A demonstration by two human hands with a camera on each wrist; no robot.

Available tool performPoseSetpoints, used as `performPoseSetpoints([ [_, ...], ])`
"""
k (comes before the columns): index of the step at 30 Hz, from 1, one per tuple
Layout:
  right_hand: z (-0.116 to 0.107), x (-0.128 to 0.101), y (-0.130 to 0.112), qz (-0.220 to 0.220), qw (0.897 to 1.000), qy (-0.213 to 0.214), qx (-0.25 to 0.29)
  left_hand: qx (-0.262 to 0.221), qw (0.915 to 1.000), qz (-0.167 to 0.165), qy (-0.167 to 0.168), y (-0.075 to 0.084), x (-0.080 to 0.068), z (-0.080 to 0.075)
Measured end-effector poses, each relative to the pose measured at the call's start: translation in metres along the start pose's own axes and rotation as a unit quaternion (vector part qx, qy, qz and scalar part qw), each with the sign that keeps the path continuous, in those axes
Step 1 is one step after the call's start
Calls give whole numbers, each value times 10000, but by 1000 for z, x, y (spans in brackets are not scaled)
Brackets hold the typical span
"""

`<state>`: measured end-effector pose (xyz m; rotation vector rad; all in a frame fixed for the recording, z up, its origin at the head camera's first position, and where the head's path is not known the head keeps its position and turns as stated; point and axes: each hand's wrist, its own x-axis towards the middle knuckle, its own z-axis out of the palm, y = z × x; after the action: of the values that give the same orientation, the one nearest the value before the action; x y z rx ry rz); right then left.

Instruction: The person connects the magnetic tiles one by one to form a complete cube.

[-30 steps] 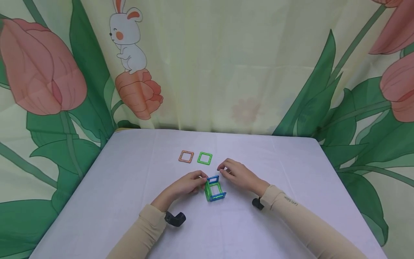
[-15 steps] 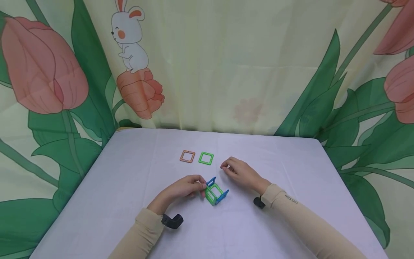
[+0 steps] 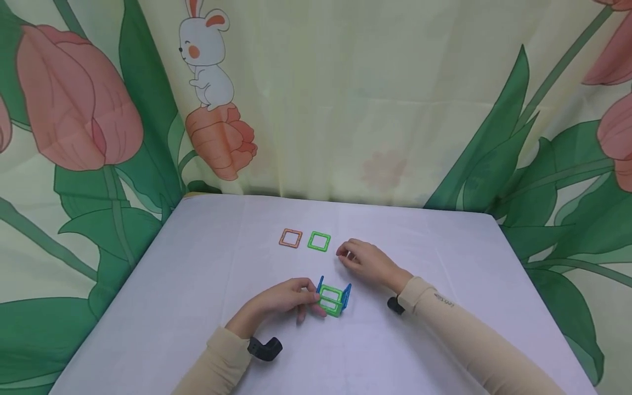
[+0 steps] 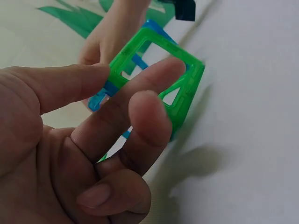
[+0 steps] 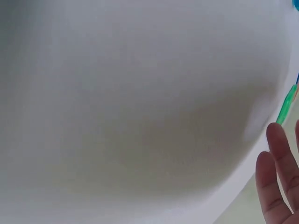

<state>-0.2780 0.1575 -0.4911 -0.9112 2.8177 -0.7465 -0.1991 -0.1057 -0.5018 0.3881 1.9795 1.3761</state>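
While the small print on the right sleeve (image 3: 443, 300) is too tiny to read, we see the left hand (image 3: 281, 302) pinching the green-and-blue tile box (image 3: 333, 298) mid-surface (image 3: 197, 263), well clear of every edge. The left wrist view shows fingers (image 4: 140, 93) curled round its green frame. The right hand (image 3: 367, 262) rests loosely, holding nothing, near the green square (image 3: 319, 241).

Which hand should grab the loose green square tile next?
Right, probably. The right hand is free and lies just beside the green square tile; the left hand already grips the green-and-blue tile structure.
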Motion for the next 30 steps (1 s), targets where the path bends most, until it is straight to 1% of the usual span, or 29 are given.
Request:
performPoseSetpoints([
  [3,-1,5,-1,-18,9993,-95,-367,-167,9998,30,-90,-1,-4,5],
  [5,-2,8,-1,-22,9980,-163,-607,-361,9993,51,-123,-1,-5,9],
  [7,-2,13,-1,-18,9970,-218,-748,-529,9984,56,-165,-1,-6,12],
  [10,-2,20,-3,-47,9961,-296,-832,-736,9970,43,-230,-2,-7,16],
  [16,4,37,-8,-34,9954,-423,-855,-868,9958,40,-292,-5,-8,20],
  [21,9,49,-13,-10,9937,-550,-979,-974,9946,118,-337,-8,-10,20],
  [25,11,56,-17,17,9913,-653,-1139,-968,9949,139,-257,-9,-11,20],
  [30,12,64,-21,37,9892,-690,-1291,-837,9965,-84,32,-9,-12,17],
])
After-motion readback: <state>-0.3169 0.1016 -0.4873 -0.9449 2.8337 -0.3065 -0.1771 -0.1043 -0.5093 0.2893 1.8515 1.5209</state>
